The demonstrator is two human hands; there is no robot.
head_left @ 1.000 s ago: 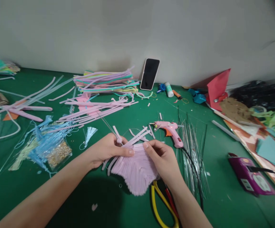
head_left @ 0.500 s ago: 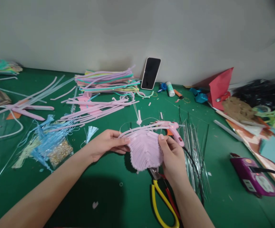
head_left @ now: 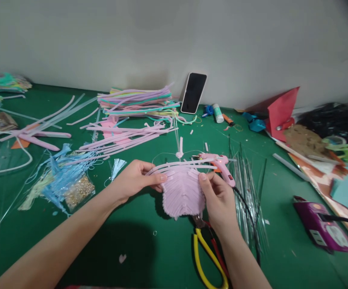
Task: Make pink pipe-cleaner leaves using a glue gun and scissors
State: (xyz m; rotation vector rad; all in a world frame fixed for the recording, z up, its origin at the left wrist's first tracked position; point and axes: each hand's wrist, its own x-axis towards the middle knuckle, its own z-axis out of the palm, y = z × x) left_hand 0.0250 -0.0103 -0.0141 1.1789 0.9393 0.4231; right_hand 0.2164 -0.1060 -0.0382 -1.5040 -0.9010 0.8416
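Note:
Between my two hands is a pale purple ribbed leaf-like piece (head_left: 183, 194) made of fuzzy pipe cleaners. My left hand (head_left: 144, 178) pinches its left upper edge, along with long loose pipe cleaners (head_left: 177, 163) that arch across the top. My right hand (head_left: 220, 196) is closed on its right upper edge, thumb on the front face. Pliers with yellow and red handles (head_left: 205, 257) lie below, their jaws partly behind the piece. Just beyond my right hand rests a pink glue gun (head_left: 223, 164), its cord running down past my wrist.
Bundled pipe cleaners (head_left: 138, 100) and a leaning phone (head_left: 194, 93) stand by the wall. Blue tassels (head_left: 62, 172) and a bag of gold beads (head_left: 79, 192) lie left. Thin wires (head_left: 246, 192) and a purple power strip (head_left: 322, 224) lie right, near a red paper (head_left: 282, 110).
The view has shifted slightly, so the table things sit a little farther right. Both hands keep hold of the leaf-like piece, which has tilted very slightly.

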